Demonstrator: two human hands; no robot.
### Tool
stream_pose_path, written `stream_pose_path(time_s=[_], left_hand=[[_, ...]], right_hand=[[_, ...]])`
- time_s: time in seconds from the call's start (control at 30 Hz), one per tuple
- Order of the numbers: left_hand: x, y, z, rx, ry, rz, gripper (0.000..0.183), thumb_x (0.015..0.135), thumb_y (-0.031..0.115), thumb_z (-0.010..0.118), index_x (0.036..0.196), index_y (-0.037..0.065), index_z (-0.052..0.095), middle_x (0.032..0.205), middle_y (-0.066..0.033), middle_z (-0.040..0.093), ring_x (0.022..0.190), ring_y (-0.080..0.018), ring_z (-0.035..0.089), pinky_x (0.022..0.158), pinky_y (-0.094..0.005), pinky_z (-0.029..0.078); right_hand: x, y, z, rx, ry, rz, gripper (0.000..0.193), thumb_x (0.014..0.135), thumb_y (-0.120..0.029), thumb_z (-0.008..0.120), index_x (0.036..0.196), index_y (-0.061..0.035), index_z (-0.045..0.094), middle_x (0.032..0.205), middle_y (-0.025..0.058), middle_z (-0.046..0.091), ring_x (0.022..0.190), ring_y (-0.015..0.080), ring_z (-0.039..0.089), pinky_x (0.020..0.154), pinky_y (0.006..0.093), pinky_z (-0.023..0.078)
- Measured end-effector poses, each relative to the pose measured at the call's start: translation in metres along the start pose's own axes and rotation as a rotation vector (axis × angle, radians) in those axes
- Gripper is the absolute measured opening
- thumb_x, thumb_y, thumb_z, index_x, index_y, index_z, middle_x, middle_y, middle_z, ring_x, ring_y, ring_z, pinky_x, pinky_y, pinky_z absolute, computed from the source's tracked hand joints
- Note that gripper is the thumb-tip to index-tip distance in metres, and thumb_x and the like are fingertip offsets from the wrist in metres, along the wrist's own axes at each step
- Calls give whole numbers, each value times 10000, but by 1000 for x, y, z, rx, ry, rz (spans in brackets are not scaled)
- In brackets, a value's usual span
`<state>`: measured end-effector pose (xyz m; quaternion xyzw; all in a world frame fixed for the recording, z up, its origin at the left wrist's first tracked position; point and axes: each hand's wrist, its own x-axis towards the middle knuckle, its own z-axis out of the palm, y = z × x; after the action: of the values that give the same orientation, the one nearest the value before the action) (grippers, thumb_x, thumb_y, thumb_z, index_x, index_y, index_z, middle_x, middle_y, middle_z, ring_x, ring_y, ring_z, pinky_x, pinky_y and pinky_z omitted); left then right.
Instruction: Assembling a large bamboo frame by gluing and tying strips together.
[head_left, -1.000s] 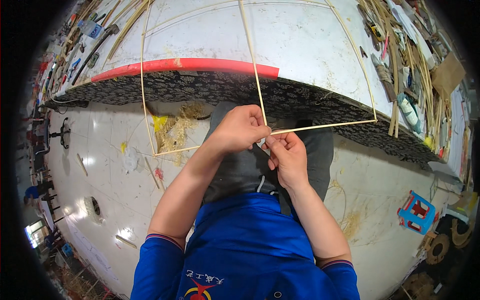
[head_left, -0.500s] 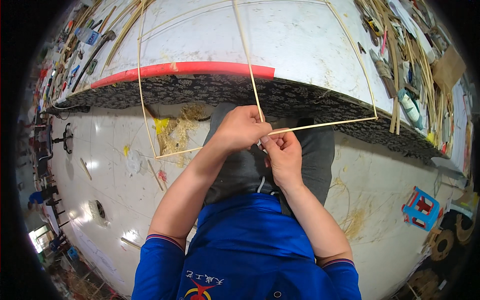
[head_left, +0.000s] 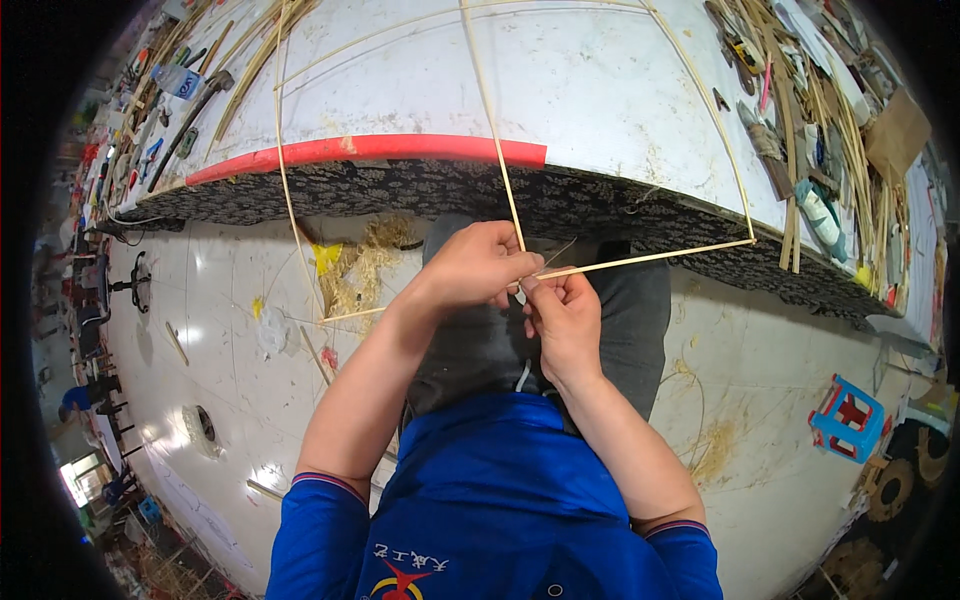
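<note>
A light frame of thin bamboo strips (head_left: pixel 650 258) spans from the table down over my lap. Its middle strip (head_left: pixel 490 110) meets the near crossbar between my hands. My left hand (head_left: pixel 472 265) is closed round this joint, thumb and fingers pinched on the strips. From the right, my right hand (head_left: pixel 567 315) pinches the crossbar at the same joint with thumb and forefinger, the other fingers curled. A fine thread-like strand (head_left: pixel 564 252) sticks up from between the hands; which fingers hold it is hidden.
A white worktable (head_left: pixel 400 90) with a red edge strip (head_left: pixel 380 148) stands ahead. Bamboo strips and a hammer (head_left: pixel 205 105) lie at left; knives (head_left: pixel 765 145) and more strips (head_left: pixel 793 200) at right. Shavings (head_left: pixel 370 265) litter the floor. A blue plastic stool (head_left: pixel 848 418) stands right.
Both hands stay at the joint, with small finger shifts. The fine strand now shows above them. The frame has tilted slightly, its near left corner shifting a little right and down.
</note>
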<state>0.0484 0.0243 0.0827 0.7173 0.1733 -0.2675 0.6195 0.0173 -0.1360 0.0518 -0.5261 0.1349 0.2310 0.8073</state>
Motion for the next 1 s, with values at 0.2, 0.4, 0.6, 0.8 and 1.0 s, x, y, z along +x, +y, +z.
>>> stream_pose_path(time_s=[0.2,0.4,0.6,0.8,1.0], left_hand=[[6,-13,-20,-132,-147,195,231,877,46,633,1101,-8,616,959,-78,689,788,-103,657,671,-254,526],[11,-1,-26,-304,-380,212,647,843,-63,531,1479,45,492,1490,-83,528,987,-108,650,792,-268,526],[31,-4,-26,-163,-617,222,611,853,-26,587,1459,16,524,1423,-106,597,1192,-153,604,984,-304,503],[38,-17,-19,-36,-592,196,378,928,109,644,1286,-11,637,1131,-98,720,989,-145,666,892,-288,523],[19,-4,-33,256,-445,179,248,927,171,663,1092,-7,716,1011,-99,743,900,-141,674,819,-297,530]], right_hand=[[-3,-5,3,3,22,34,140,945,-103,703,939,-40,579,755,22,594,583,77,511,488,236,422],[-4,-9,1,4,20,3,149,941,-99,710,921,-44,572,718,15,577,555,69,493,479,236,417],[-4,-7,2,17,12,-29,118,948,-86,694,932,-26,594,702,8,589,545,58,505,462,210,391],[-5,-10,2,-8,30,-9,110,948,-81,693,929,-27,599,726,7,596,555,51,502,468,202,387],[-5,-9,0,-3,23,-34,118,950,-86,695,931,-31,592,722,0,584,564,53,505,475,203,390]])
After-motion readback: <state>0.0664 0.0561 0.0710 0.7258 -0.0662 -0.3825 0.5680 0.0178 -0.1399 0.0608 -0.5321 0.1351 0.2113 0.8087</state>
